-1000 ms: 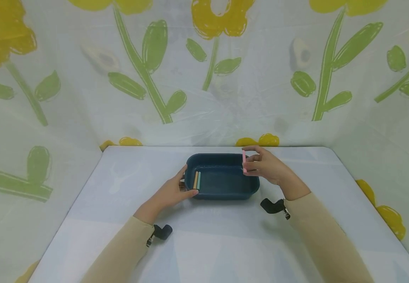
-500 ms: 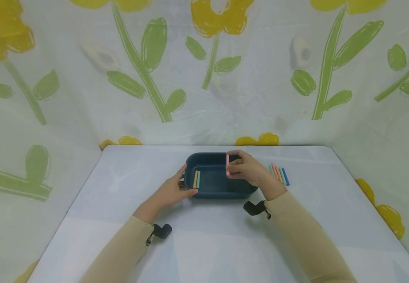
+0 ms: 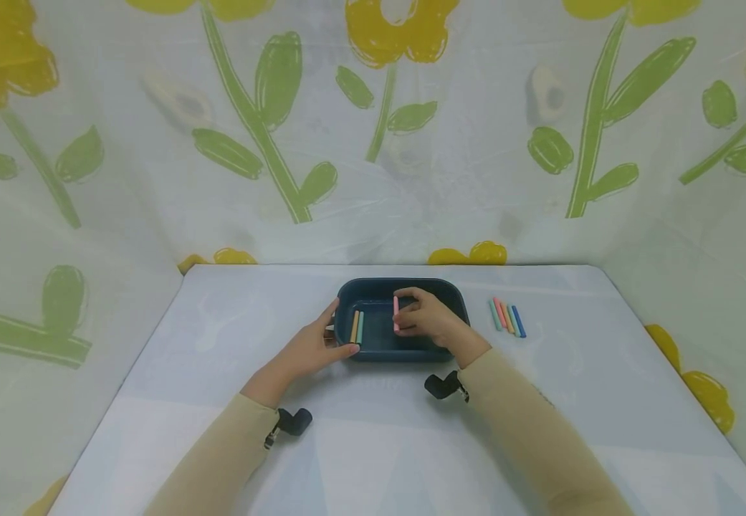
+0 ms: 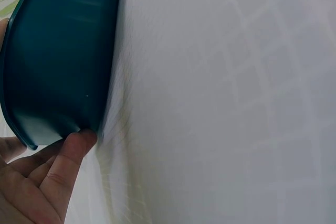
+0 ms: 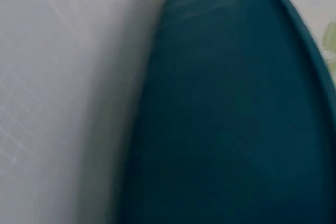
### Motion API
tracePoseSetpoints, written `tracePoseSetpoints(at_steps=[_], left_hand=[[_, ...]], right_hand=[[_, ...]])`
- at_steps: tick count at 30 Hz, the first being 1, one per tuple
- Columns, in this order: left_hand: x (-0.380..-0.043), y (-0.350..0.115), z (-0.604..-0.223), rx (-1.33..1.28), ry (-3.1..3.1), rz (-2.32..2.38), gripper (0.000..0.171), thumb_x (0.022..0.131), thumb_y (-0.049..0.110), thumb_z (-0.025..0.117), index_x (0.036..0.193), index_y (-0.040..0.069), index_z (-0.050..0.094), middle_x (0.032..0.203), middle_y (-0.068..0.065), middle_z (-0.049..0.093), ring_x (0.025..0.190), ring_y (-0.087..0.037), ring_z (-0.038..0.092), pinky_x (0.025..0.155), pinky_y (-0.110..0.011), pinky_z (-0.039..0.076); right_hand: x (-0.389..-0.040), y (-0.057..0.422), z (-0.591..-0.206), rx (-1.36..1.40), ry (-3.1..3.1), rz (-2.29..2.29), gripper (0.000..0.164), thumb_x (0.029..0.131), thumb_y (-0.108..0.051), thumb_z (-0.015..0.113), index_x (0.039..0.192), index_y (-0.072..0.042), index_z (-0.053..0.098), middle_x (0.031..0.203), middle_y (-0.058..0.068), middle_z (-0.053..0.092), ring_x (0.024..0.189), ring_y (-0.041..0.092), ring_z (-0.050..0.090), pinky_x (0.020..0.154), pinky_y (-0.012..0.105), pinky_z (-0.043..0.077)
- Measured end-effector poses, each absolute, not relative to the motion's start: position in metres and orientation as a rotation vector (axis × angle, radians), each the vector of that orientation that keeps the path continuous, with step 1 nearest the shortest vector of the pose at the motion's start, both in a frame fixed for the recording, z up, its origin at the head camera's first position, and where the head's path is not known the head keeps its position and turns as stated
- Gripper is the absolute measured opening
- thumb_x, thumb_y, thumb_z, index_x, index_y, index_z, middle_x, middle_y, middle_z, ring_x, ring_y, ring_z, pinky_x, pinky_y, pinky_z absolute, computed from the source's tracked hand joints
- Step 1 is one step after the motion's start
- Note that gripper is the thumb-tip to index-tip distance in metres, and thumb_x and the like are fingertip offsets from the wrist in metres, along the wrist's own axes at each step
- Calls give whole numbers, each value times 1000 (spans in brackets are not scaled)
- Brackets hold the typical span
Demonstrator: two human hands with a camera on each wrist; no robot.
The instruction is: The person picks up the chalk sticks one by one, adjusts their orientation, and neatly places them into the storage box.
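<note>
- R hand (image 3: pixel 427 319): over the interior of the tray; grip is pinching a thin, straight pink stick (image 3: pixel 395 313) w/ the fingertips.
- The pink stick is at the L side of this grip, at the very tips: one finger by its far end, other digits lower, approx. parallel to the sticks in the tray. If it touches the tray floor, I cannot tell.
- L hand (image 3: pixel 311 349): grip is closed around the L end of a dark teal, rectangular tray (image 3: pixel 405 356) w/ rounded corners; thumb on the near L corner, other fingers along the end wall.
- Inside tray, near L thumb: thin orange stick (image 3: pixel 355 327) & thin pale green stick (image 3: pixel 360 327), side by side.
- Pink stick is to the R of this pair, well apart.
- On the white desk (image 3: pixel 373 444), R of tray: a slanted row of thin sticks, L to R green (image 3: pixel 496 315), pink, orange, green, blue (image 3: pixel 519 322).
- R wrist cam: mostly tray's outer wall, blurred; pink stick hidden there.
- Beige sleeves (image 3: pixel 521 416) on both arms; behind desk, a whitish sheet (image 3: pixel 476 208) w/ yellow flowers, green leaves.
</note>
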State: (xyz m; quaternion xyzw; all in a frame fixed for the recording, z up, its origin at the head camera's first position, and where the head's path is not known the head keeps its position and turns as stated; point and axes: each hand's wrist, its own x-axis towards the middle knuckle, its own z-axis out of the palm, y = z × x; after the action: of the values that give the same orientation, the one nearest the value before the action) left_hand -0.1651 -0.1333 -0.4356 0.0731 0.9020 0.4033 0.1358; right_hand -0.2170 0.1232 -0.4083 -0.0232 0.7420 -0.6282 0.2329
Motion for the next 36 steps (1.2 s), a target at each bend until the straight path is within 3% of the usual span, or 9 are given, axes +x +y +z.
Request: tracePoseSetpoints(at_steps=[36], left_hand=[[-167,-137,-439,236,2593,1205,107,84,55,76,163,24,10,151,-17,47,131,-31,54,106,-53,43]], right_hand=[[-225,83,-429,-37,2265,-1354,58,90,-1,71,144,-5,51,95,13,70,76,19,70,73,31,60]])
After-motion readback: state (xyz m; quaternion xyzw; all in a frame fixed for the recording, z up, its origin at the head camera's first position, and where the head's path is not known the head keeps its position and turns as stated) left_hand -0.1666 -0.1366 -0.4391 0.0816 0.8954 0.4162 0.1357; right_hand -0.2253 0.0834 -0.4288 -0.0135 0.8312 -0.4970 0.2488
